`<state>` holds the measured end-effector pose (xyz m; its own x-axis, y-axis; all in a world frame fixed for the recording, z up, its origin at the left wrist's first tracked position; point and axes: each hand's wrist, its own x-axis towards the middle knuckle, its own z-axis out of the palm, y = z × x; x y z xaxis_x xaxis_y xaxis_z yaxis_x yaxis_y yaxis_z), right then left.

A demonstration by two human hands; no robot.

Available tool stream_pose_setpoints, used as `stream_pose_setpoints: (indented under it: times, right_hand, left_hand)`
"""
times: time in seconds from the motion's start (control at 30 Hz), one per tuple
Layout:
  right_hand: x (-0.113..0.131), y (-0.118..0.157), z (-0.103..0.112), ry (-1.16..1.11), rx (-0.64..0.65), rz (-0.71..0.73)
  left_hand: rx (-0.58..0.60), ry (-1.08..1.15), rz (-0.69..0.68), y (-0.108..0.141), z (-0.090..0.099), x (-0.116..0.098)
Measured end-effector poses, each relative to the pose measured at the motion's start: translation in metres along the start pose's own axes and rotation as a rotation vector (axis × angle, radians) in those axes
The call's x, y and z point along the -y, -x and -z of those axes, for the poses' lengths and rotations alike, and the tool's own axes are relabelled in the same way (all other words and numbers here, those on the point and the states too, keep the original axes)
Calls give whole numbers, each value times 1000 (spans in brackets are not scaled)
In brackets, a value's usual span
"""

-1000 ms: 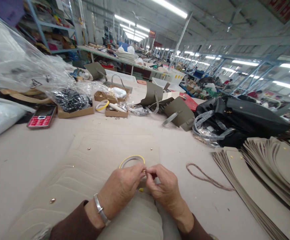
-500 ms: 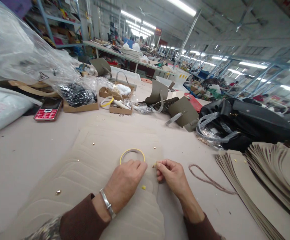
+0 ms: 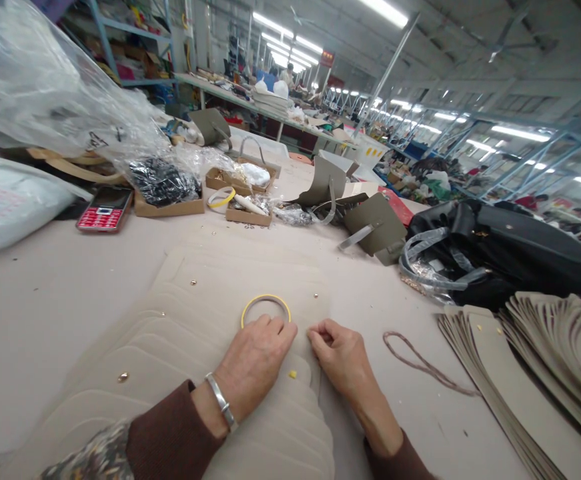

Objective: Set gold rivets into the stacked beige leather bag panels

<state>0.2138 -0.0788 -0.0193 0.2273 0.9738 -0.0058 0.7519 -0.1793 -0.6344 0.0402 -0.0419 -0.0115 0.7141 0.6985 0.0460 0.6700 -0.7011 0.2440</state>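
Hands point(image 3: 343, 353) newly apart, black bundle point(image 3: 164, 181) in box point(image 3: 170, 209)

Both hands point(image 3: 256, 355) curled, side by side, slightly apart.

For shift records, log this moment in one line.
left hand: holding yellow-edged tape roll | right hand: pinched, contents unclear | under left hand: beige panels
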Motion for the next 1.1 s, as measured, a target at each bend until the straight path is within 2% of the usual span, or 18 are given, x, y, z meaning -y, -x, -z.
stream_pose_setpoints:
  times: [0.1,0.2,0.27,0.43,0.57,0.63,0.77,0.83,0.93,1.0,1.1]
  right_hand:
    - [-5,1,0,5,-25,-21]
    - [-12,6,0,-149,-12,-94]
    - [-15,10,0,-229,4,-86]
    - [-12,12,-7,-20,-99,126]
    - [-5,5,-10,74,-119,128]
    - [-3,3,-6,89,-74,121]
    - [-4,8,10,50,171,132]
    - [-5,12,15,-3,222,130]
    - [-4,17,16,-173,67,181]
    - [0,18,15,-280,-42,300]
    - [6,17,11,-302,-105,522]
  left_hand:
    - [9,-4,2,1,2,0]
    - [1,-11,-8,3,2,0]
    - [-15,-7,-17,3,1,1]
    - [-47,29,-23,2,0,2]
    - [-165,120,-68,0,-1,6]
    - [-232,169,-96,0,-2,9]
    - [-325,256,-178,2,-3,13]
    - [-391,309,-224,3,-4,15]
    - [-459,344,-278,4,-6,16]
    - [-473,309,-285,3,-7,15]
    - [-495,241,-286,3,-10,13]
